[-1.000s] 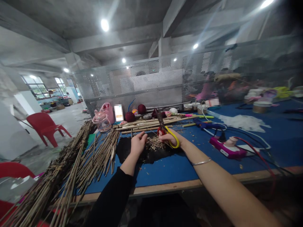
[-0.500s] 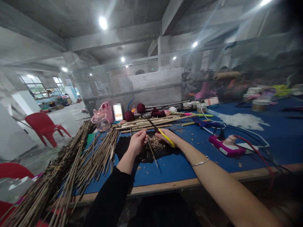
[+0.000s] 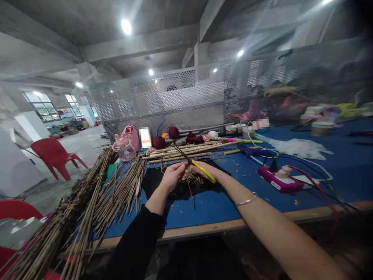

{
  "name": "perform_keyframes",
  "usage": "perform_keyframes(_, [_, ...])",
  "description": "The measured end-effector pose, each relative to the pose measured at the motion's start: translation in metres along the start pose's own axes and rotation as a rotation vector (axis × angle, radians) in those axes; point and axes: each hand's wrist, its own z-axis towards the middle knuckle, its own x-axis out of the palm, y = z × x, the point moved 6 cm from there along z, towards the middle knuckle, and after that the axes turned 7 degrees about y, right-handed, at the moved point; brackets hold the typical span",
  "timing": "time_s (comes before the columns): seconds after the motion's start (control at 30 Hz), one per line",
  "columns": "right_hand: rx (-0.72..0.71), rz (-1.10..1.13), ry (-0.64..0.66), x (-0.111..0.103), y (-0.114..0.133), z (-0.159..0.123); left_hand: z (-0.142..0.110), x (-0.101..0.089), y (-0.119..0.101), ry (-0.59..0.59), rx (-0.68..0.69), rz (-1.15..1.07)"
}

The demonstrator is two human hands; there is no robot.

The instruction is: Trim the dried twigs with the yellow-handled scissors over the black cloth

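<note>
My left hand (image 3: 172,178) is closed in a pinch on a thin dry twig (image 3: 190,189), whose lower end slants down toward the table's front. Close beside it, my right hand (image 3: 205,170) is wrapped round yellow-handled scissors (image 3: 207,173), their dark blades pointing up and to the left. The fingertips of both hands nearly meet. Beneath them a black cloth (image 3: 151,181) lies on the blue tabletop, with a heap of small pale clippings (image 3: 199,179) partly hidden by my hands.
Many thin twigs (image 3: 125,190) lie left, beside a larger bundle (image 3: 67,206) overhanging the edge. Peeled sticks (image 3: 177,154), dark red yarn balls (image 3: 174,133) and a pink jug (image 3: 132,138) stand behind. A purple power strip (image 3: 278,179) with cables sits right; red chair (image 3: 54,157) far left.
My hands have come closer together, the left shifting slightly right. The twig's lower end has moved a little right, and the clippings are more covered.
</note>
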Motion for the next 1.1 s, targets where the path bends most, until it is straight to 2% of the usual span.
perform_keyframes(0.4, [-0.031,0.071,-0.050,0.004,0.014,-0.002,0.003,0.002,0.006,0.030,0.008,0.001])
perform_keyframes(0.67, [0.038,0.037,-0.043,0.006,0.019,-0.001,0.003,0.002,0.004,0.026,0.025,-0.001])
perform_keyframes(0.83, [-0.060,0.033,0.031,0.006,0.021,-0.003,0.004,0.001,0.005,0.014,0.030,-0.011])
perform_keyframes(1.1, [-0.082,0.004,0.042,0.003,0.016,-0.002,0.001,-0.002,0.000,-0.059,0.053,0.006])
